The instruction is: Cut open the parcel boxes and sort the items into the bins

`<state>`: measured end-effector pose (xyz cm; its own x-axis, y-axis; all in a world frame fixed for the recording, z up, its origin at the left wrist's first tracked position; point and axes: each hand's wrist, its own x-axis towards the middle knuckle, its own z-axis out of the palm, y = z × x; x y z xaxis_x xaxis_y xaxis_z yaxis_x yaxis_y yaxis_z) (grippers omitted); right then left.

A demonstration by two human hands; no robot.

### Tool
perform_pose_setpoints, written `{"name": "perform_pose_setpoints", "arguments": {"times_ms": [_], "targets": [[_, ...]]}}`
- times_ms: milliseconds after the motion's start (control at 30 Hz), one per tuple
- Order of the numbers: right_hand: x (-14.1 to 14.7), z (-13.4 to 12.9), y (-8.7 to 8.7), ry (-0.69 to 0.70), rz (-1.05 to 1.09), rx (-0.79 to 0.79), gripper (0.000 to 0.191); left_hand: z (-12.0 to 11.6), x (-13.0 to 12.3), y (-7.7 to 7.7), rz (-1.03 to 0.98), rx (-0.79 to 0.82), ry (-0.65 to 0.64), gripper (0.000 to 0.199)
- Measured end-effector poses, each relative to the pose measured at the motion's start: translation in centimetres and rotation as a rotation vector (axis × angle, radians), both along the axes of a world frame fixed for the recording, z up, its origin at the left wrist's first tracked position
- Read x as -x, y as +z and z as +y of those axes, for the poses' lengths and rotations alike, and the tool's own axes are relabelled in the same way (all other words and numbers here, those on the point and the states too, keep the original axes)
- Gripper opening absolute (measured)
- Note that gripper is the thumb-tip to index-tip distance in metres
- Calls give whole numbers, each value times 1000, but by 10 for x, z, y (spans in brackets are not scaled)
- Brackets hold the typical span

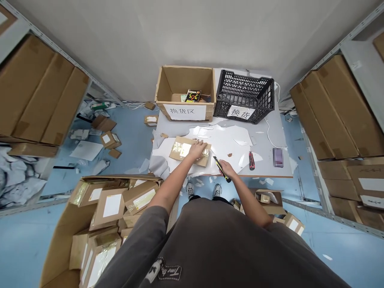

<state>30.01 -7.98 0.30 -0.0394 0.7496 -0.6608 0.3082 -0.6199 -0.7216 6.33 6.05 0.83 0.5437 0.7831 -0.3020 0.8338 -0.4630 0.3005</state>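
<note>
A taped cardboard box (177, 150) with a white label lies flat on the table. My left hand (198, 149) rests on its right part, fingers stretched out over the top. To the right of the box, my right hand (227, 168) grips a black and yellow utility knife (221, 169) near the table's front edge. The knife points up and left, toward the box, and its tip is apart from the cardboard. A red and black utility knife (251, 161) lies farther right, beyond my right hand.
At the table's back stand an open cardboard bin (185, 112) with small packets and a black plastic crate (244, 98). Paper scraps litter the tabletop (264, 144). A purple packet (278, 157) lies at right. A large carton (63, 232) full of boxes stands front left; shelves flank both sides.
</note>
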Motion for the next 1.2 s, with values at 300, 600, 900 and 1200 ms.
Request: {"name": "perform_pose_setpoints", "arguments": {"times_ms": [300,600,900,1200], "targets": [[-2,22,10,399,-473,-376,29,-4,22,-29,-77,-126,-139,55],[1,57,23,743,-684,-492,36,-26,28,-59,-204,-212,-53,45],[-16,94,15,884,-634,-616,36,-38,24,-53,-209,-150,15,43],[-23,106,4,902,-611,-644,34,-40,23,-43,-206,-117,50,46]]}}
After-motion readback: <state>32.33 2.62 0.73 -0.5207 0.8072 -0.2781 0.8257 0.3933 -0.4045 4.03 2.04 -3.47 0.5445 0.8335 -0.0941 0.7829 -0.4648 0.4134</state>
